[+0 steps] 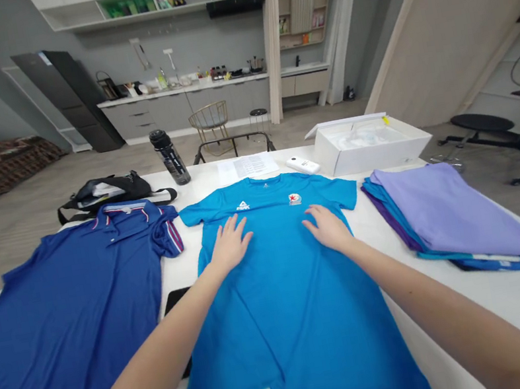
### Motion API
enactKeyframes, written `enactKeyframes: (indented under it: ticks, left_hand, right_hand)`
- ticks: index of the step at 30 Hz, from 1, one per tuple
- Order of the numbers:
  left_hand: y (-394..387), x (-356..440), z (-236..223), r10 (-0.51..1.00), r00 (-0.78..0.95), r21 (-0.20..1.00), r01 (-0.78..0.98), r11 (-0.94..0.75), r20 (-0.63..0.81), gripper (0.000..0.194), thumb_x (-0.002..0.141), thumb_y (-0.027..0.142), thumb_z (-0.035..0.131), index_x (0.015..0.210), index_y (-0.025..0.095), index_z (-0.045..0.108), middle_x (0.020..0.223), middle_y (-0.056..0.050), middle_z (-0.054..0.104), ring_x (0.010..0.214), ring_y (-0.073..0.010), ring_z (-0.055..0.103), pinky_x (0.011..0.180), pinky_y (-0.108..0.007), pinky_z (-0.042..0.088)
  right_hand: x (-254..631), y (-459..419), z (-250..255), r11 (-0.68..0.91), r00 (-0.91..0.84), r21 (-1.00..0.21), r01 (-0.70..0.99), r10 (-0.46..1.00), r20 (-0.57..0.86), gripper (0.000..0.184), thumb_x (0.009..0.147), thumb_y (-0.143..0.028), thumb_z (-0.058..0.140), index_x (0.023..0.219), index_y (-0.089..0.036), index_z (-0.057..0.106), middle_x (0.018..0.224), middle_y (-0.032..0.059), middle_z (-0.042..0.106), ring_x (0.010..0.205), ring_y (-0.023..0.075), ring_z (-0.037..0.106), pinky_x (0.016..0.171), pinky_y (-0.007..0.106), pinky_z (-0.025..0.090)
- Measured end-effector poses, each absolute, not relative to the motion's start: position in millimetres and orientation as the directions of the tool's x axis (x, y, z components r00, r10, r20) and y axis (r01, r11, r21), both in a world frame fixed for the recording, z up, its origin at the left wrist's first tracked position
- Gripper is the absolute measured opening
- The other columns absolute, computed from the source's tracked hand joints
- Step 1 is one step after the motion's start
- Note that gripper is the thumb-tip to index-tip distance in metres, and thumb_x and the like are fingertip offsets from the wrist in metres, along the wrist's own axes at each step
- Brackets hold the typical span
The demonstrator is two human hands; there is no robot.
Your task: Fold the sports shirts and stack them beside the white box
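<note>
A bright blue T-shirt point(298, 295) lies spread front side up on the white table, collar toward the far edge. Its chest carries a white logo and a round red-and-white badge. Some folds run down its lower half, and the hem is uneven. My left hand point(231, 242) rests on the chest just below the white logo, fingers spread. Below the badge, my right hand point(327, 226) touches the fabric, its fingers also apart. Neither hand grips anything. To the left lies a dark blue polo shirt point(83, 306), laid out with its collar away from me.
On the right sits a stack of folded clothes point(453, 207), lavender on top. Behind it stands an open white box point(371, 141). A black bottle point(170, 158), a black bag point(111, 192), papers point(255, 165) and a white device point(302, 165) line the far side. A black object point(175, 298) is partly under the T-shirt.
</note>
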State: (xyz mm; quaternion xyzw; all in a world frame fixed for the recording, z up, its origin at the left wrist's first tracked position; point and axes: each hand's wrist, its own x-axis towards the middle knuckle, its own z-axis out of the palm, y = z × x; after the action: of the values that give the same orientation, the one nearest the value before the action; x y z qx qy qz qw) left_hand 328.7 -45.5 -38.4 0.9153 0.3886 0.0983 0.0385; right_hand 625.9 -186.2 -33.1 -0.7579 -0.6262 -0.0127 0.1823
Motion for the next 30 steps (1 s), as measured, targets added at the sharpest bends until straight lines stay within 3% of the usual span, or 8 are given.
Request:
enactKeyframes:
  ticks: [4, 8, 15, 19, 24, 30]
  left_hand:
    - [-116, 317, -47, 0.756, 0.655, 0.188, 0.742, -0.643, 0.000, 0.063, 0.104, 0.055, 0.031, 0.158, 0.023, 0.038, 0.167, -0.011, 0.027, 0.154, -0.0330, 0.024, 0.122, -0.060, 0.023]
    - [-187, 277, -47, 0.720, 0.694, 0.197, 0.707, -0.679, -0.010, 0.060, 0.105, 0.053, 0.032, 0.156, 0.023, 0.040, 0.166, -0.010, 0.028, 0.154, -0.0321, 0.024, 0.123, -0.059, 0.022]
    - [-294, 177, -57, 0.677, 0.730, 0.213, 0.650, -0.730, 0.094, 0.065, 0.101, 0.060, 0.042, 0.157, 0.026, 0.041, 0.165, -0.008, 0.031, 0.153, -0.0309, 0.027, 0.124, -0.057, 0.021]
    - [-305, 137, -66, 0.718, 0.669, 0.230, 0.680, -0.696, 0.193, 0.060, 0.101, 0.054, 0.046, 0.149, 0.019, 0.052, 0.158, -0.014, 0.044, 0.145, -0.0316, 0.042, 0.120, -0.053, 0.032]
    - [-300, 132, -70, 0.704, 0.622, 0.259, 0.658, -0.707, 0.343, 0.043, 0.103, 0.043, 0.047, 0.128, 0.016, 0.068, 0.138, -0.015, 0.064, 0.126, -0.0301, 0.059, 0.108, -0.047, 0.045]
    - [-312, 129, -65, 0.655, 0.644, 0.154, 0.657, -0.738, 0.395, 0.031, 0.105, 0.033, 0.044, 0.105, 0.017, 0.071, 0.098, -0.011, 0.072, 0.094, -0.0282, 0.064, 0.085, -0.042, 0.048]
  right_hand:
    - [561, -236, -41, -0.146, 0.181, -0.263, 0.954, 0.977, 0.112, 0.051, 0.102, -0.044, 0.046, 0.146, -0.019, 0.051, 0.160, 0.0144, 0.041, 0.147, 0.0308, 0.038, 0.117, 0.050, 0.035]
    - [526, -307, -43, -0.088, 0.112, -0.232, 0.969, 0.989, 0.095, 0.051, 0.103, -0.041, 0.046, 0.150, -0.022, 0.048, 0.163, 0.0125, 0.035, 0.150, 0.0335, 0.032, 0.118, 0.062, 0.029]
    - [506, -451, -50, 0.037, 0.026, -0.272, 0.961, 0.974, 0.226, 0.042, 0.099, -0.051, 0.054, 0.130, -0.025, 0.065, 0.145, 0.0104, 0.059, 0.139, 0.0296, 0.050, 0.121, 0.058, 0.030]
    - [526, -502, -61, 0.117, -0.017, -0.311, 0.943, 0.951, 0.308, 0.042, 0.098, -0.048, 0.058, 0.132, -0.024, 0.065, 0.146, 0.0094, 0.059, 0.140, 0.0287, 0.050, 0.121, 0.055, 0.033]
    - [556, -522, -77, 0.152, 0.003, -0.374, 0.915, 0.924, 0.383, 0.034, 0.102, -0.036, 0.050, 0.128, -0.025, 0.069, 0.137, 0.0092, 0.066, 0.131, 0.0275, 0.059, 0.115, 0.053, 0.044]
    - [568, -536, -75, 0.094, 0.081, -0.408, 0.908, 0.916, 0.393, 0.031, 0.101, -0.034, 0.049, 0.112, -0.023, 0.077, 0.121, 0.0102, 0.074, 0.118, 0.0282, 0.067, 0.107, 0.052, 0.052]
